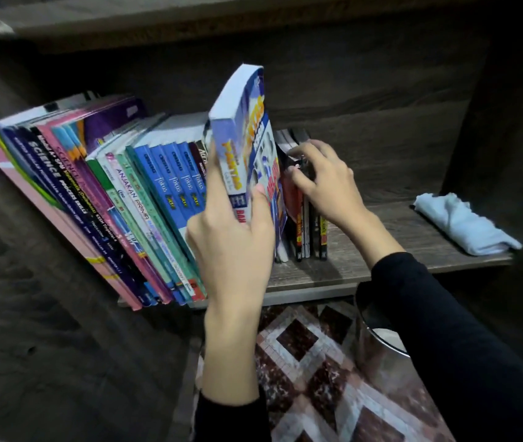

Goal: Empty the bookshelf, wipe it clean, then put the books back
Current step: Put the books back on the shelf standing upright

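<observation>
A thick blue and white book (244, 135) is tilted up out of the row, and my left hand (231, 237) grips its lower spine with thumb on the cover. A row of leaning books (100, 193) fills the left part of the wooden shelf (381, 269). Just right of the blue book stand several thin dark books (309, 231). My right hand (324, 180) rests on their tops, fingers curled over them, holding them back. A light blue cloth (464, 223) lies folded at the shelf's right end.
The dark wooden bookcase side walls close in left (30, 330) and right (502, 122). Below the shelf lies a patterned red and white carpet (311, 378). A shiny metal bin (378, 342) stands under my right sleeve.
</observation>
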The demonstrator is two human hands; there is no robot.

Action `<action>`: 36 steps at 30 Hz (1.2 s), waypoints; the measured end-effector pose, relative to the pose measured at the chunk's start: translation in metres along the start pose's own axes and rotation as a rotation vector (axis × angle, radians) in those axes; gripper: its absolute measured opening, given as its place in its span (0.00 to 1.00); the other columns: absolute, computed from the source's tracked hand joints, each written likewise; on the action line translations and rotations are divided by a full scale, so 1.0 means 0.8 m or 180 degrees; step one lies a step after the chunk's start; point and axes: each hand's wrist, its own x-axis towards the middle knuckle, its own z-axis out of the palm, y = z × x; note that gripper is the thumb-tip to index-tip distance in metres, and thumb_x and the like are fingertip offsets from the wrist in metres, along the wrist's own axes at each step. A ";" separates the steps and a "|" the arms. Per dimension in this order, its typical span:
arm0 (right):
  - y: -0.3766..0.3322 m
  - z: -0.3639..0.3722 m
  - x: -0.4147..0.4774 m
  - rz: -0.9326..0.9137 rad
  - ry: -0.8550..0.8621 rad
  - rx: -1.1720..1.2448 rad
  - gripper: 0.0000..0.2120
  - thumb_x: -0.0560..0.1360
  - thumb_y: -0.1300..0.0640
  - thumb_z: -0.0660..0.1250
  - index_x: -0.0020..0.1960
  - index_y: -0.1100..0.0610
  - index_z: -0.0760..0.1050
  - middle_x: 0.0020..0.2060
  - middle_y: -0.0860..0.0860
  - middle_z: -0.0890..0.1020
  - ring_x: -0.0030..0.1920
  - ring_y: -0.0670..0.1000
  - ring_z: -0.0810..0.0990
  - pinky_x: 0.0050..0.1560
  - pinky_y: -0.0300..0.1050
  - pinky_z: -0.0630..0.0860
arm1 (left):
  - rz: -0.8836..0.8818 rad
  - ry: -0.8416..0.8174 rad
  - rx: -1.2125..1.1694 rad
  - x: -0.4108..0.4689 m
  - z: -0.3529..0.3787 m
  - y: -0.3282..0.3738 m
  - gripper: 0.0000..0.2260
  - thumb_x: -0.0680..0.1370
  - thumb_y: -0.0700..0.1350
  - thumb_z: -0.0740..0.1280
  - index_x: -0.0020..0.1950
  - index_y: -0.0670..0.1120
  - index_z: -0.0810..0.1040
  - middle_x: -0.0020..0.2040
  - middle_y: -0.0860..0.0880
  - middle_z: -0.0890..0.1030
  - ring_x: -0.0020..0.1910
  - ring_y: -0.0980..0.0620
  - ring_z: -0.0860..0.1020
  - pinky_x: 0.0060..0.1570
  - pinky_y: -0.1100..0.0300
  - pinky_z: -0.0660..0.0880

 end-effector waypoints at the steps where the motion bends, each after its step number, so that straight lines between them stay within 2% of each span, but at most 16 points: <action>1: 0.002 -0.003 -0.001 -0.0006 -0.0011 0.0023 0.15 0.78 0.51 0.63 0.64 0.51 0.73 0.69 0.51 0.68 0.66 0.56 0.71 0.58 0.51 0.68 | 0.0006 -0.0035 0.0059 -0.004 0.009 -0.001 0.22 0.75 0.47 0.67 0.68 0.44 0.72 0.41 0.45 0.83 0.31 0.49 0.76 0.46 0.55 0.76; 3: 0.005 -0.007 -0.004 -0.0011 -0.0029 0.0034 0.15 0.78 0.51 0.63 0.64 0.51 0.73 0.70 0.51 0.68 0.67 0.55 0.70 0.59 0.51 0.68 | 0.0147 -0.0069 0.0311 -0.010 0.025 -0.009 0.23 0.75 0.44 0.68 0.69 0.43 0.71 0.35 0.43 0.82 0.27 0.53 0.64 0.36 0.59 0.68; 4: 0.006 -0.009 -0.005 -0.0001 -0.0015 0.0034 0.15 0.78 0.51 0.63 0.64 0.51 0.73 0.70 0.51 0.68 0.67 0.55 0.70 0.59 0.50 0.68 | 0.0227 -0.0076 0.0433 -0.012 0.032 -0.012 0.24 0.75 0.43 0.69 0.70 0.42 0.70 0.32 0.43 0.81 0.27 0.52 0.62 0.34 0.59 0.66; 7: 0.008 -0.012 -0.007 0.0037 0.0019 0.0062 0.15 0.79 0.51 0.62 0.64 0.52 0.73 0.70 0.51 0.67 0.66 0.55 0.71 0.58 0.51 0.67 | 0.0246 -0.0190 0.0424 -0.013 0.055 -0.030 0.25 0.75 0.42 0.68 0.71 0.41 0.68 0.29 0.43 0.79 0.25 0.50 0.64 0.35 0.61 0.65; 9: 0.009 -0.013 -0.008 0.0050 0.0004 0.0065 0.15 0.79 0.51 0.62 0.64 0.52 0.72 0.70 0.50 0.66 0.66 0.55 0.71 0.58 0.50 0.66 | 0.0235 -0.0248 0.0399 -0.014 0.069 -0.040 0.25 0.74 0.40 0.69 0.70 0.39 0.70 0.29 0.41 0.79 0.23 0.52 0.61 0.33 0.61 0.65; 11: 0.009 -0.013 -0.007 0.0068 -0.0001 0.0134 0.15 0.78 0.51 0.63 0.64 0.52 0.73 0.70 0.50 0.67 0.67 0.53 0.70 0.58 0.49 0.66 | 0.0132 -0.0296 0.0368 -0.015 0.083 -0.050 0.24 0.74 0.41 0.69 0.70 0.39 0.70 0.28 0.39 0.78 0.22 0.51 0.65 0.31 0.59 0.68; 13: 0.009 -0.014 -0.004 0.0090 -0.0008 0.0275 0.14 0.77 0.51 0.65 0.62 0.51 0.75 0.69 0.50 0.69 0.67 0.52 0.69 0.59 0.46 0.65 | -0.0032 -0.0425 0.0402 -0.015 0.096 -0.060 0.24 0.76 0.42 0.67 0.72 0.41 0.67 0.28 0.37 0.77 0.24 0.42 0.73 0.29 0.54 0.71; 15: 0.010 -0.016 0.001 0.0101 -0.0059 0.0422 0.14 0.76 0.52 0.68 0.61 0.51 0.77 0.68 0.50 0.71 0.68 0.51 0.69 0.61 0.44 0.65 | -0.0054 -0.0479 0.0436 -0.015 0.106 -0.070 0.25 0.76 0.41 0.68 0.72 0.41 0.67 0.30 0.34 0.78 0.28 0.38 0.76 0.30 0.53 0.70; 19: 0.009 -0.014 0.007 0.0133 -0.0123 0.0713 0.15 0.73 0.52 0.71 0.60 0.51 0.79 0.67 0.51 0.73 0.68 0.50 0.70 0.67 0.48 0.65 | -0.0347 -0.0524 0.0498 -0.017 0.122 -0.091 0.24 0.78 0.44 0.66 0.73 0.40 0.65 0.37 0.33 0.80 0.35 0.37 0.78 0.36 0.58 0.63; 21: 0.008 -0.011 0.009 0.0163 -0.0158 0.0839 0.17 0.71 0.52 0.73 0.60 0.50 0.80 0.67 0.51 0.74 0.68 0.50 0.70 0.68 0.49 0.65 | -0.0347 -0.0491 0.0507 -0.020 0.130 -0.101 0.24 0.78 0.45 0.66 0.72 0.40 0.66 0.37 0.34 0.80 0.35 0.36 0.78 0.36 0.58 0.64; 25: 0.004 -0.008 0.014 0.0266 -0.0201 0.0902 0.18 0.70 0.50 0.74 0.59 0.48 0.80 0.67 0.50 0.74 0.68 0.50 0.70 0.69 0.51 0.64 | 0.0012 -0.0397 0.0457 -0.025 0.136 -0.111 0.24 0.77 0.47 0.65 0.69 0.36 0.69 0.36 0.35 0.80 0.32 0.38 0.79 0.31 0.55 0.71; 27: -0.001 -0.005 0.012 0.0279 -0.0213 0.0886 0.18 0.71 0.50 0.73 0.60 0.48 0.80 0.68 0.50 0.73 0.69 0.50 0.69 0.70 0.52 0.63 | 0.0076 -0.0302 0.0455 -0.028 0.135 -0.111 0.26 0.76 0.49 0.64 0.69 0.37 0.69 0.40 0.36 0.81 0.36 0.39 0.80 0.35 0.54 0.75; 29: -0.006 -0.001 0.011 0.0256 -0.0220 0.0871 0.18 0.72 0.49 0.72 0.61 0.47 0.79 0.69 0.50 0.72 0.70 0.51 0.68 0.70 0.52 0.62 | 0.0053 -0.0167 0.0403 -0.038 0.135 -0.109 0.27 0.75 0.51 0.64 0.69 0.36 0.69 0.49 0.36 0.80 0.46 0.42 0.79 0.44 0.57 0.74; 32: -0.014 0.004 0.013 0.0143 -0.0478 0.0807 0.18 0.73 0.48 0.70 0.63 0.45 0.77 0.71 0.49 0.70 0.71 0.51 0.67 0.68 0.50 0.61 | -0.0128 -0.0270 0.0050 -0.061 0.126 -0.110 0.30 0.76 0.52 0.62 0.73 0.37 0.62 0.64 0.36 0.69 0.60 0.50 0.67 0.57 0.73 0.58; 34: -0.014 0.007 0.013 0.0113 -0.0613 0.0729 0.19 0.74 0.49 0.69 0.65 0.45 0.75 0.72 0.48 0.68 0.71 0.50 0.66 0.68 0.50 0.61 | -0.0193 -0.0573 -0.0065 -0.075 0.120 -0.119 0.29 0.78 0.49 0.60 0.75 0.37 0.57 0.70 0.37 0.63 0.65 0.53 0.61 0.60 0.79 0.50; 36: -0.011 0.009 0.005 0.0091 -0.0570 0.0858 0.23 0.74 0.54 0.70 0.69 0.46 0.71 0.72 0.47 0.67 0.72 0.49 0.65 0.71 0.51 0.61 | -0.0238 -0.0820 -0.0086 -0.085 0.116 -0.132 0.27 0.79 0.47 0.58 0.76 0.38 0.55 0.73 0.38 0.60 0.69 0.54 0.59 0.61 0.81 0.45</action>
